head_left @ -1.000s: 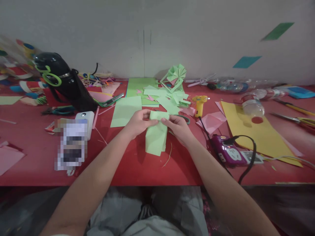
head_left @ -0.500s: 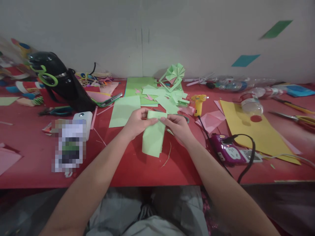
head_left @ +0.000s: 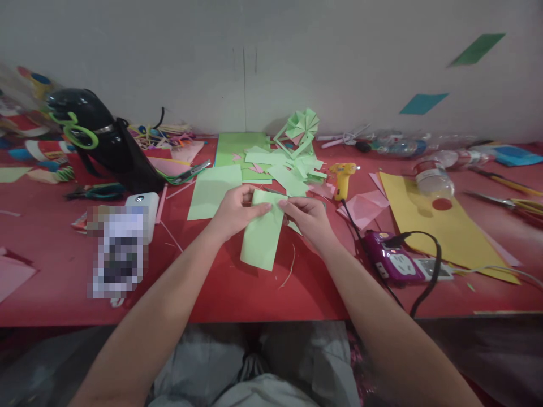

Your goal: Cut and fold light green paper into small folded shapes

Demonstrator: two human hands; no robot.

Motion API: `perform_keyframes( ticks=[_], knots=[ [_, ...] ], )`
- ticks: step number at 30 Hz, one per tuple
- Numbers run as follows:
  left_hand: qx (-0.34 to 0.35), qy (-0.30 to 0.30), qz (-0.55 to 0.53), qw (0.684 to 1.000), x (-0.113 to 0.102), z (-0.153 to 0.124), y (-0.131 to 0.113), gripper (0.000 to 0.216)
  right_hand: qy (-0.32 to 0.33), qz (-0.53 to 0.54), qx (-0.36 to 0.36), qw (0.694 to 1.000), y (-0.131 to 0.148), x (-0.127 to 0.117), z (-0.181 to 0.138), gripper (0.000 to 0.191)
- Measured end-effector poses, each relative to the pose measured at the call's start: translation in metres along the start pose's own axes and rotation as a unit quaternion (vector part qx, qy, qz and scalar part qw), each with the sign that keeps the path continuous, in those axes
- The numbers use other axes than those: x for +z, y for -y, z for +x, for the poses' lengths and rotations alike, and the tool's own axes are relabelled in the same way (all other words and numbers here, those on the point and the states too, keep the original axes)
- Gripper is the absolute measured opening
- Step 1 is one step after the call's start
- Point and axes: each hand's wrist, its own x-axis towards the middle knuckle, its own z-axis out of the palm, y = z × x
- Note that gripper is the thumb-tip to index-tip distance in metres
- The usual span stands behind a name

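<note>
A light green paper strip [head_left: 262, 240], seemingly folded, is held up over the red table between my two hands. Its lower end hangs free, tilted to the left. My left hand [head_left: 236, 213] pinches the upper left edge, thumb in front. At the upper right edge, my right hand [head_left: 309, 219] pinches the paper between thumb and fingertips. Just behind the hands lies a flat light green sheet [head_left: 215, 191]. Part of a tool, possibly scissors, shows behind the right hand, mostly hidden.
Green paper scraps and a folded paper rosette [head_left: 302, 125] lie at the back. A yellow glue gun [head_left: 343, 178], a purple power socket [head_left: 392, 260], yellow paper [head_left: 428, 226] and plastic bottles [head_left: 433, 180] are on the right. A black case [head_left: 106, 141] and a blurred-out phone [head_left: 121, 251] are left.
The paper's lower end has swung slightly left and its front face looks wider. My right hand has shifted slightly right; my left hand keeps its pinch.
</note>
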Motion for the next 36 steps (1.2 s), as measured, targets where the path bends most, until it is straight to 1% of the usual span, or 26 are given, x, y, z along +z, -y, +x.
perform_keyframes(
  ticks=[10,18,22,27,30,33,36],
  knots=[
    [0.005,0.003,0.0,1.0,-0.001,0.0,0.001,0.038,0.004,0.024,0.0,1.0,-0.002,0.0,0.0,0.03],
    [0.002,0.002,-0.004,1.0,-0.001,0.001,0.001,0.037,0.018,0.032,0.001,0.999,-0.002,-0.001,0.0,0.037],
    [-0.005,-0.003,-0.002,1.0,0.0,0.0,-0.002,0.039,0.021,0.038,-0.002,0.999,-0.002,-0.001,0.0,0.036],
    [-0.01,0.004,-0.028,1.0,-0.002,0.001,-0.001,0.037,0.007,-0.032,-0.027,0.999,0.001,-0.002,0.001,0.039],
    [-0.003,-0.012,-0.044,0.999,-0.007,0.006,0.005,0.034,-0.007,-0.069,-0.046,0.997,0.004,-0.003,0.001,0.04],
    [0.029,-0.041,-0.009,0.999,-0.013,0.011,0.01,0.032,-0.015,-0.1,-0.06,0.993,0.004,-0.003,0.001,0.043],
    [0.065,-0.055,0.042,0.995,-0.015,0.013,0.012,0.031,-0.01,-0.117,-0.071,0.991,0.003,-0.002,0.001,0.043]
  ],
)
